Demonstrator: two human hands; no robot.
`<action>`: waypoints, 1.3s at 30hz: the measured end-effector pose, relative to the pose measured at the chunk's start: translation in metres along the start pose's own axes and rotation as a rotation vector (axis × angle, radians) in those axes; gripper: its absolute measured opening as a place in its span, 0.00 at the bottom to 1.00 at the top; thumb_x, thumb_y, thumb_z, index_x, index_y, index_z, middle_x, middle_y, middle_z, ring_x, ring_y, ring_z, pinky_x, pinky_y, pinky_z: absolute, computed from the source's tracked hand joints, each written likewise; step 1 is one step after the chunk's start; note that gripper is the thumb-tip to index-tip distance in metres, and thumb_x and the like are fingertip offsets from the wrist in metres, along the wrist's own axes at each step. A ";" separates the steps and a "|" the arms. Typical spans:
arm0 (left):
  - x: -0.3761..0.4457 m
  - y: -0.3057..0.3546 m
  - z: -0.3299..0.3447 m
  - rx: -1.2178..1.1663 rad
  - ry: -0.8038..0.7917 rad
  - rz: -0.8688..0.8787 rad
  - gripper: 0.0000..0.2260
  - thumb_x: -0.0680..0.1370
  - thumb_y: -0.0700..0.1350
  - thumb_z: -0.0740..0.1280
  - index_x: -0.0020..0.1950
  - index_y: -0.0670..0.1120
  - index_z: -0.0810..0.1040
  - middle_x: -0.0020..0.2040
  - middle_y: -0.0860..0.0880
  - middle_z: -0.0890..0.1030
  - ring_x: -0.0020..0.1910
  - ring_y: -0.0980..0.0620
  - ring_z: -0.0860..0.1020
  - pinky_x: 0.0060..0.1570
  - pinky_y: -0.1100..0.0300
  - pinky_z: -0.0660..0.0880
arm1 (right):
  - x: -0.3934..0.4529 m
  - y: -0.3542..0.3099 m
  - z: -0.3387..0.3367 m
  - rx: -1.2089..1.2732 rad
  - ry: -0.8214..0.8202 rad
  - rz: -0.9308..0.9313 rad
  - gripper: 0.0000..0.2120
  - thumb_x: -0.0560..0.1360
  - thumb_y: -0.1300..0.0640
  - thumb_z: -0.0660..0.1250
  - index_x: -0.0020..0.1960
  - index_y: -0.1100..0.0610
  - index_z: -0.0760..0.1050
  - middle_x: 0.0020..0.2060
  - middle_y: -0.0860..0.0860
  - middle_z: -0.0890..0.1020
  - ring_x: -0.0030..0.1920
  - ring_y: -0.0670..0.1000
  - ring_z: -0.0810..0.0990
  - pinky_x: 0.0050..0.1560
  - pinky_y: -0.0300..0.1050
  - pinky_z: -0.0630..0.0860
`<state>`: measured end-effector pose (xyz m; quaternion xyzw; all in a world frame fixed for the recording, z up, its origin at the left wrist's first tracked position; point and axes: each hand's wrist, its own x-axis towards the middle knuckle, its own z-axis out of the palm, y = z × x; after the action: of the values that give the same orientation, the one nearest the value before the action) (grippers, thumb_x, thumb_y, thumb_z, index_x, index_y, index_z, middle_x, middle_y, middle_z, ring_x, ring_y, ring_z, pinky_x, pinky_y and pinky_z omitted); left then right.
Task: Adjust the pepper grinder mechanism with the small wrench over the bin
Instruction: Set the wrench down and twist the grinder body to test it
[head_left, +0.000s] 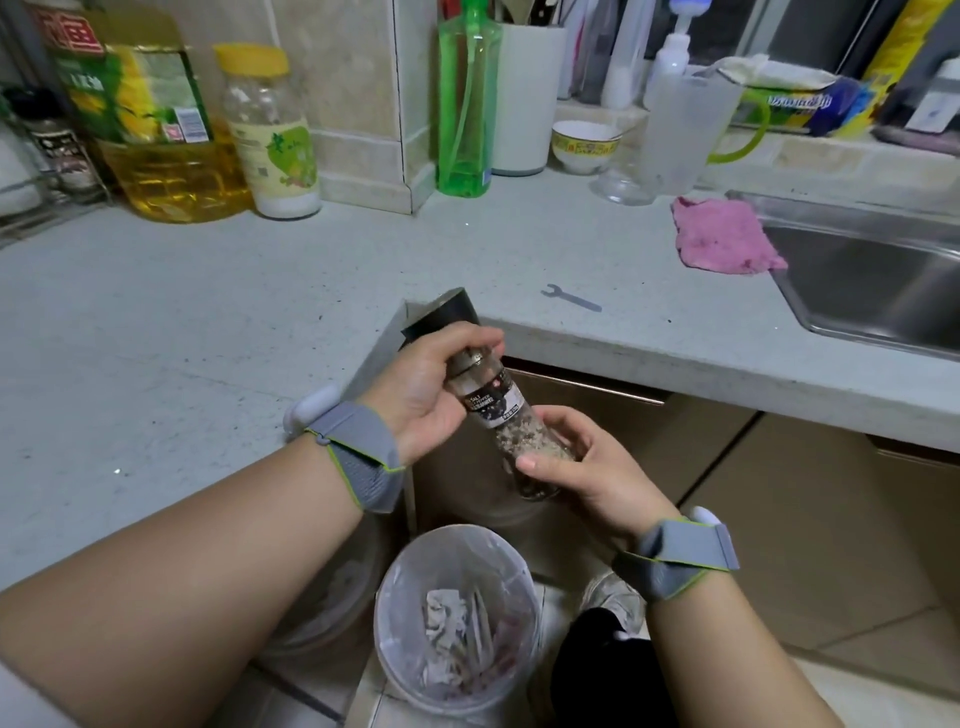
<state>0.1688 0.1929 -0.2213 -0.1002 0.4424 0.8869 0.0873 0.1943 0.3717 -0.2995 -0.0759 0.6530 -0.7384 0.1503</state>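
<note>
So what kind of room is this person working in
Most likely a home kitchen: a steel sink set in the counter, a big bottle of cooking oil by the tiled wall, and cabinets below.

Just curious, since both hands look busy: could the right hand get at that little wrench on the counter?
Probably yes, once it lets go. The small wrench lies in the open on the counter; the right hand grips the pepper grinder.

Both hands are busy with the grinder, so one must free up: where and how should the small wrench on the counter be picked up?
Pinch the small wrench by its plain handle end, the end nearer the sink, coming from above with the right hand. It lies flat on the countertop, open jaw pointing left, so probably only a fingertip pinch across its narrow shaft will lift it. The left hand could keep the pepper grinder.
</note>
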 end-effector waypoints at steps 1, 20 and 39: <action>-0.001 -0.001 0.000 0.014 0.015 0.012 0.05 0.71 0.37 0.72 0.36 0.43 0.81 0.38 0.44 0.80 0.39 0.50 0.79 0.48 0.59 0.79 | -0.001 -0.001 0.000 0.035 0.058 -0.026 0.25 0.60 0.63 0.78 0.55 0.56 0.77 0.48 0.52 0.84 0.48 0.52 0.81 0.50 0.47 0.80; 0.003 -0.012 -0.009 0.346 0.153 -0.330 0.25 0.80 0.60 0.52 0.47 0.39 0.75 0.28 0.40 0.78 0.20 0.48 0.72 0.16 0.66 0.66 | 0.018 -0.095 0.009 0.596 0.112 -0.337 0.36 0.66 0.69 0.70 0.71 0.66 0.61 0.53 0.61 0.81 0.53 0.56 0.82 0.55 0.52 0.78; -0.022 -0.009 -0.003 1.483 -0.162 1.434 0.08 0.75 0.38 0.63 0.44 0.34 0.79 0.43 0.37 0.75 0.43 0.43 0.71 0.43 0.50 0.70 | 0.018 -0.060 0.034 1.135 0.550 0.229 0.12 0.74 0.54 0.72 0.54 0.58 0.76 0.43 0.57 0.83 0.44 0.56 0.83 0.46 0.59 0.82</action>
<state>0.1926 0.1945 -0.2239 0.3259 0.8262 0.2394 -0.3922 0.1800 0.3400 -0.2369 0.2783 0.1789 -0.9409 0.0720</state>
